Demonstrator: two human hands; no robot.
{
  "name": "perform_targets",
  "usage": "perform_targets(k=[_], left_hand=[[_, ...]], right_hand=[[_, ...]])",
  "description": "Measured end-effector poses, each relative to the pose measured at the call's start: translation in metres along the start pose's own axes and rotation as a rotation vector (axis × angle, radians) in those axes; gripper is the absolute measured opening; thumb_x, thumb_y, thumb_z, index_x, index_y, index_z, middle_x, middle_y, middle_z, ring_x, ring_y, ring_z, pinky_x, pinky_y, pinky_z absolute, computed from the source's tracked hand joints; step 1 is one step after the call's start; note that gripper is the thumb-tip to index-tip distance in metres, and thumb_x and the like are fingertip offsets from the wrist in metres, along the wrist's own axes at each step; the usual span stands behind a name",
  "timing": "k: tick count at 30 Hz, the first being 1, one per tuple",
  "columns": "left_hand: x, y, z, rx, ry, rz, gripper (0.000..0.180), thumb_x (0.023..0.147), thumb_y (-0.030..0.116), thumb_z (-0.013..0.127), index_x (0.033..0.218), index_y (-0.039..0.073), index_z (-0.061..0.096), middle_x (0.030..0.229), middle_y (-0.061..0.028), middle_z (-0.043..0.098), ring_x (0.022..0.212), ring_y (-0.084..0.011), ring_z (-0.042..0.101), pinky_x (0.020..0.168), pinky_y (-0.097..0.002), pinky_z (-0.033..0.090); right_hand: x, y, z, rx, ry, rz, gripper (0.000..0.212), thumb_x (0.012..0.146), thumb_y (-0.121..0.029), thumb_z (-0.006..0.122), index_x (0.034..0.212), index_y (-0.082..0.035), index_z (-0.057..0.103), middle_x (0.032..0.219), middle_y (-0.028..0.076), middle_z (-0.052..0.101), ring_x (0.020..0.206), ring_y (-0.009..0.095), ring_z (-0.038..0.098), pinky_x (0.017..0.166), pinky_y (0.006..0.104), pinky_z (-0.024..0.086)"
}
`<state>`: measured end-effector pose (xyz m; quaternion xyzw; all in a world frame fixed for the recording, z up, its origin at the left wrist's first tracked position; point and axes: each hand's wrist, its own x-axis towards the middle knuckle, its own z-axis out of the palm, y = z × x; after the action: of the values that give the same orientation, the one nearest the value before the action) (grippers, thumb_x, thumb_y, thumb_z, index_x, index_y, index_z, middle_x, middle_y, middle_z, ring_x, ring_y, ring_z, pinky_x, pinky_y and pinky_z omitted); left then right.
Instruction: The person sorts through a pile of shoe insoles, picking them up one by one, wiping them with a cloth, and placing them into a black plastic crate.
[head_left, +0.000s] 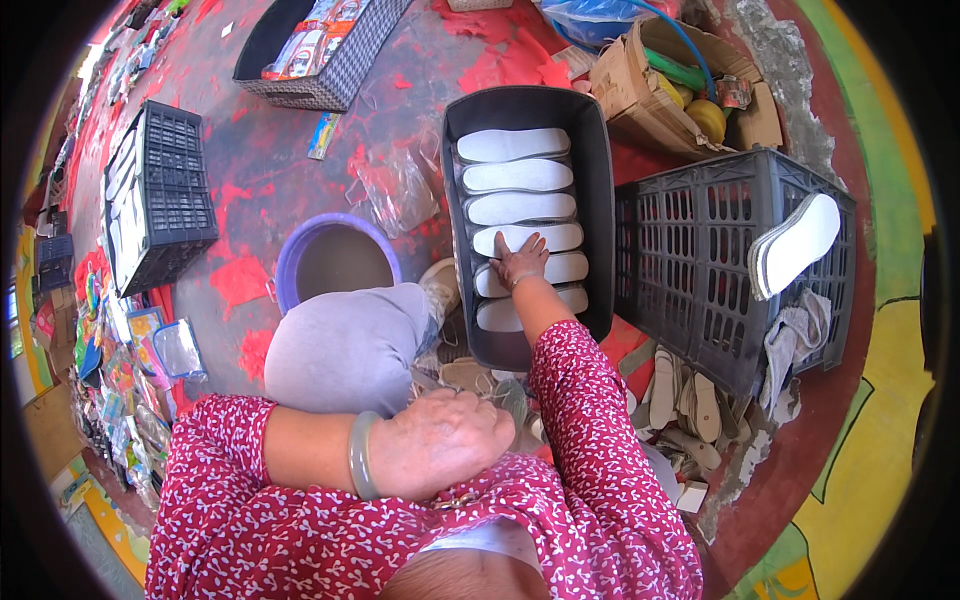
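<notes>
Several white insoles [515, 177] lie crosswise in a row inside a long black box [458, 325] in front of me. My right hand [521, 259] reaches into the box with its fingers spread, touching the insoles in the nearer half of the row. It is open and grips nothing. Close to my chest, my left hand [440, 445] is closed in a fist, a pale bangle [362, 456] around its wrist. Whatever it may hold is hidden behind the fingers.
Right of the box stands a dark plastic crate [690, 215], with stacked white insoles [797, 246] and a grey cloth [795, 345] on it. A purple-rimmed bucket [287, 262] of murky water is at left. Loose soles [705, 408] lie below the crate; a cardboard box [630, 85] stands behind.
</notes>
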<state>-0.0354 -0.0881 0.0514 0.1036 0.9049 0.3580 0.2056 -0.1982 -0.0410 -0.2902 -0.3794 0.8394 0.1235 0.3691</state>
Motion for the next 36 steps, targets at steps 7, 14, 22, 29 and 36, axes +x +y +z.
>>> perform_targets(k=[7,14,22,29,36], left_hand=[[0.001,0.003,0.003,0.034,0.023,0.028,0.026,0.071,0.011,0.057,0.092,-0.001,0.048,0.074,-0.0138,0.057,0.072,-0.0274,0.059,0.063,-0.0367,0.047],[0.008,-0.003,0.016,0.005,-0.014,0.048,0.018,0.081,0.019,0.053,0.083,0.002,0.048,0.074,-0.015,0.057,0.072,-0.0314,0.059,0.064,-0.0409,0.047],[0.016,0.002,0.023,0.076,-0.09,-0.006,0.025,0.081,0.025,0.058,0.088,0.001,0.052,0.079,-0.0173,0.06,0.077,-0.0351,0.06,0.069,-0.045,0.047],[0.028,0.003,0.029,0.22,-0.071,-0.041,0.028,0.081,0.026,0.058,0.092,0.0,0.057,0.082,-0.0195,0.063,0.081,-0.0345,0.061,0.072,-0.044,0.048],[0.043,0.005,0.039,0.275,-0.086,-0.068,0.029,0.082,0.027,0.057,0.095,0.001,0.058,0.089,-0.019,0.063,0.088,-0.0345,0.06,0.079,-0.0428,0.047]], right_hand=[[-0.002,-0.001,-0.013,-0.101,-0.057,0.005,0.061,0.089,-0.051,0.038,0.141,-0.037,0.01,0.142,0.034,0.008,0.132,0.048,0.01,0.102,0.0544,0.018],[-0.021,0.002,-0.039,-0.008,-0.028,-0.114,0.062,0.087,-0.052,0.043,0.141,-0.039,0.014,0.148,0.018,0.011,0.135,0.042,0.011,0.104,0.0553,0.017],[-0.14,0.017,-0.127,-0.087,-0.069,-0.36,0.042,0.086,-0.032,0.049,0.125,-0.014,0.049,0.109,0.017,0.059,0.103,0.033,0.054,0.088,0.0425,0.042],[-0.288,0.06,-0.209,0.432,0.562,-0.255,0.02,0.077,-0.022,0.059,0.087,-0.006,0.065,0.087,0.012,0.064,0.078,0.032,0.061,0.074,0.0415,0.048],[-0.278,0.144,-0.244,0.145,1.413,0.163,0.06,0.07,-0.035,0.069,0.112,0.005,0.053,0.109,0.021,0.057,0.105,0.035,0.053,0.091,0.0387,0.042]])
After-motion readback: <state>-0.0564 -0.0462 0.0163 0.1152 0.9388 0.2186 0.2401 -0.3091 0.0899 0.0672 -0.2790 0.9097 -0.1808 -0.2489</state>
